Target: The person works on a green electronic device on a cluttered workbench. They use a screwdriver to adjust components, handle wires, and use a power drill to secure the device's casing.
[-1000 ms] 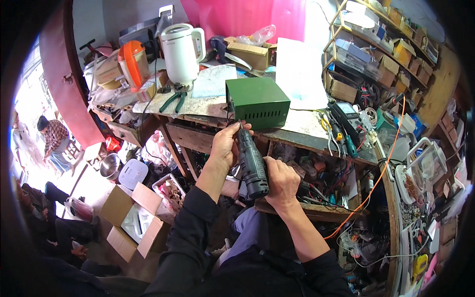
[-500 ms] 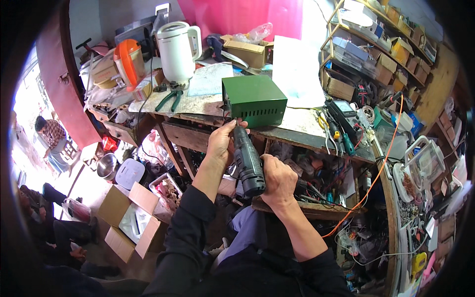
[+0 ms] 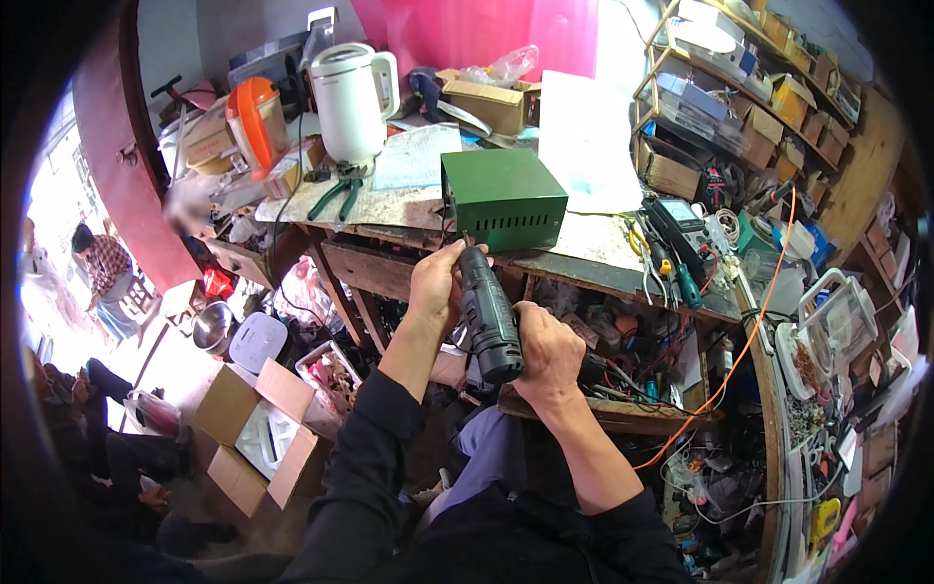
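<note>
A black cordless drill [image 3: 489, 316] points away from me, its nose at the lower front edge of a green metal box [image 3: 511, 195] with a row of vent slots. My right hand [image 3: 548, 352] is wrapped round the drill's rear and grip; the body hides part of those fingers. My left hand [image 3: 435, 290] is closed about the drill's front end, thumb and fingertips close to the box's near left corner. The drill's tip and anything small pinched there are too small to make out. The box sits on the workbench [image 3: 409, 206], at its front edge.
On the bench stand green-handled pliers [image 3: 336, 199], a white jug-shaped appliance [image 3: 350, 107], an orange appliance [image 3: 255, 125] and a cardboard box [image 3: 486, 102]. A multimeter [image 3: 678, 214] and screwdrivers lie right. An orange cable [image 3: 754, 331] hangs beside crowded shelves. An open carton [image 3: 230, 409] and other people are at left.
Both hands and the drill keep nearly the same place against the green box. The whole view has shifted slightly. At the left end of the bench a pale blurred shape has appeared.
</note>
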`<action>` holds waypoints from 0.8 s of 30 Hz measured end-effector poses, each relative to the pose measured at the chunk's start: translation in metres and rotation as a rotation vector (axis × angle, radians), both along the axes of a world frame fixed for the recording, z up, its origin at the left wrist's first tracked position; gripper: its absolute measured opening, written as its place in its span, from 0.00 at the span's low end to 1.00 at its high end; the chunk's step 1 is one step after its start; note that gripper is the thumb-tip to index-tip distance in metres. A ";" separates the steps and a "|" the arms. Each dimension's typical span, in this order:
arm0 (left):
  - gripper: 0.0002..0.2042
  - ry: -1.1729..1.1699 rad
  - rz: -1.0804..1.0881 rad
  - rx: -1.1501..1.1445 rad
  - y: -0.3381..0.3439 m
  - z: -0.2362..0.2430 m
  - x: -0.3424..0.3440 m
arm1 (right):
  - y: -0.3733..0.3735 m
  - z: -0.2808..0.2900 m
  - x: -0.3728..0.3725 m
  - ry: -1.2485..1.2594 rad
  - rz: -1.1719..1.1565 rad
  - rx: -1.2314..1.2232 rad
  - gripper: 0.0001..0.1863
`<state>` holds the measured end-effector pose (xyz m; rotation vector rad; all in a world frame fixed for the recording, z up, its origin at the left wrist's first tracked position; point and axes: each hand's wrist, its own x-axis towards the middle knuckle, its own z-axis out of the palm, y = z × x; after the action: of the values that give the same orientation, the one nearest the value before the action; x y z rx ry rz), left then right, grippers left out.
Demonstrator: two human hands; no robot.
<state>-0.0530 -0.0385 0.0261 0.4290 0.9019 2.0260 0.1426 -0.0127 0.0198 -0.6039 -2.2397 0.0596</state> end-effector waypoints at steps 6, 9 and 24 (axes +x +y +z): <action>0.11 0.263 0.181 0.023 0.002 -0.025 -0.017 | -0.002 0.003 -0.004 0.016 0.000 -0.001 0.21; 0.12 0.288 0.250 -0.014 0.001 -0.020 -0.012 | 0.000 0.003 -0.005 0.009 -0.014 0.000 0.21; 0.13 0.474 0.313 -0.016 -0.020 -0.025 0.000 | 0.010 -0.001 0.027 0.152 0.074 0.231 0.23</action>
<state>-0.0527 -0.0580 0.0007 0.8249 1.3385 2.2387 0.1694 -0.0032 0.0192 -0.3785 -2.0831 -0.1106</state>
